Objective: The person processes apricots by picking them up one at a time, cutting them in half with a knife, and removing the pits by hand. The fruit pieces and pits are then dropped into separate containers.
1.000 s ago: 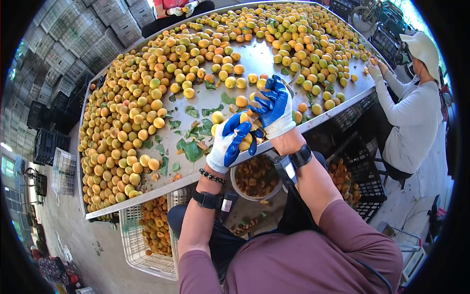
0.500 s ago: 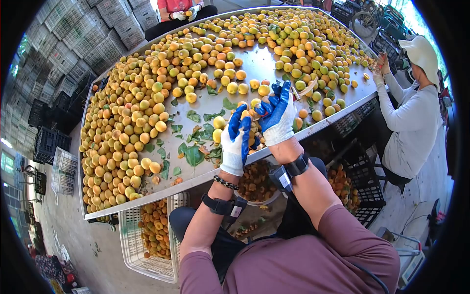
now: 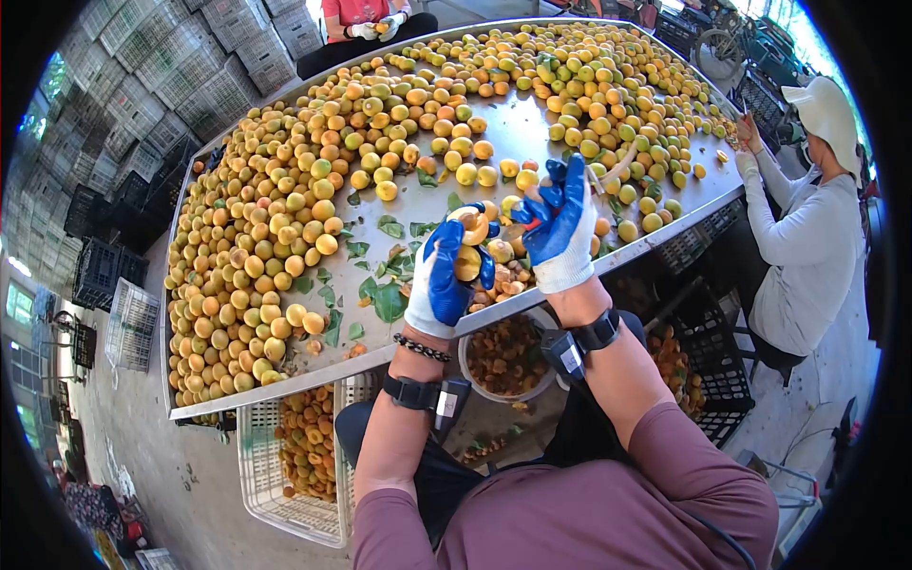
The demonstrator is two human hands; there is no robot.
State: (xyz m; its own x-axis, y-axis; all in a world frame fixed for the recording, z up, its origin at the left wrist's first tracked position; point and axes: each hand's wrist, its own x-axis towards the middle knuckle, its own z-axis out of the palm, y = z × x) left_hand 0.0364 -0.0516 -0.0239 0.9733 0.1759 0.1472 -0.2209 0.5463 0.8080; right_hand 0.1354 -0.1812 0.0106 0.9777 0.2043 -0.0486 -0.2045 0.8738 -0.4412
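Note:
My left hand (image 3: 445, 275), in a white glove with blue coated palm and fingers, is closed around an apricot (image 3: 469, 226) that looks cut open. A second yellow apricot piece (image 3: 466, 264) shows below it, against the fingers. Just to the right, my right hand (image 3: 560, 223) wears a matching glove. Its fingers are curled, and a small red bit shows between them; the rest of what it grips is hidden. Beneath both hands, cut apricot pieces (image 3: 503, 283) lie at the near edge of the metal table (image 3: 380, 334).
Whole apricots (image 3: 275, 218) cover much of the table, with green leaves (image 3: 388, 300) near me. Below the edge stand a bucket of scraps (image 3: 508, 356) and a white crate (image 3: 271, 475) of halved apricots. A person (image 3: 807, 228) sits at right, another person (image 3: 366, 24) across.
The apricot in my left hand now shows an opened, hollow side, and that hand has turned slightly palm up. My right hand has shifted a little to the right. The whole view has moved slightly.

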